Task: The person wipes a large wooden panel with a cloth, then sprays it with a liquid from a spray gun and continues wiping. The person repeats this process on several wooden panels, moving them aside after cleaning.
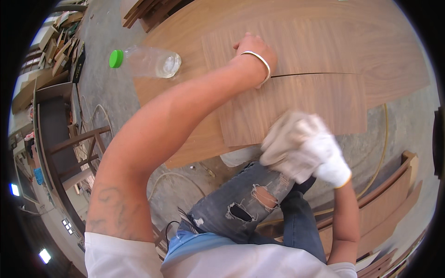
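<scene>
My left hand [256, 52] is bare, with a pale bangle round its wrist. It rests on a brown wood-grain panel [282, 46], its fingers curled in and mostly hidden beneath it. My right hand [327, 160], in a white knit glove with a yellow cuff edge, grips a bunched beige cloth [289, 143]. Motion blurs both the cloth and the glove. They hang at the near edge of a second wood-grain panel [296, 106], above my knee. A thin dark gap separates the two panels, which lie on a larger wooden board [394, 55].
A clear bottle with a green cap [153, 62] lies on its side at the board's left edge. Wooden panels [384, 204] stand at the lower right beside a yellowish hose [382, 153]. Wood scraps [58, 46] and a brown wooden frame [85, 143] are at the left.
</scene>
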The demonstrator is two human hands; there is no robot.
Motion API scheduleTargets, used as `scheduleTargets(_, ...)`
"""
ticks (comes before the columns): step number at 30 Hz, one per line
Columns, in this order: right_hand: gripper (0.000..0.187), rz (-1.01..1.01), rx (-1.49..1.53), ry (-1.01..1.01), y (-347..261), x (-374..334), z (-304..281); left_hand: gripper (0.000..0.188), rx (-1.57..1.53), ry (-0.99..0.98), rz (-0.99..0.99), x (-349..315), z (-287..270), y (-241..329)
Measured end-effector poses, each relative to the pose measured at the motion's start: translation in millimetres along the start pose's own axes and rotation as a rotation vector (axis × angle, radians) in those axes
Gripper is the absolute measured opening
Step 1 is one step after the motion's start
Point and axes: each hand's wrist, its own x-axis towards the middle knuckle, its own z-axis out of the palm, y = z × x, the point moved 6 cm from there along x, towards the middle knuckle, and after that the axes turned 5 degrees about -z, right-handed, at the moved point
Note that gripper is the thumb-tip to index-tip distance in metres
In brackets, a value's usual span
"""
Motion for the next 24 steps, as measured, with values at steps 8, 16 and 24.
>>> scheduleTargets(8, 0.068, 0.317, -0.444, 0.579, 43.4, -36.4, -18.1, 0.085, -0.179, 0.113, -0.102, -11.3, -5.9, -2.5)
scheduleTargets(16, 0.021, 0.159, -0.414, 0.512, 18.5, -6.2, -21.4, 0.055, -0.451, 0.755, 0.149, -76.1, 76.9, 7.2)
scheduleTargets(24, 0.054, 0.47, -0.683, 0.634, 93.5, -47.6, -64.7, 0.059, -0.542, 0.846, 0.099, -71.4, 61.6, 33.0)
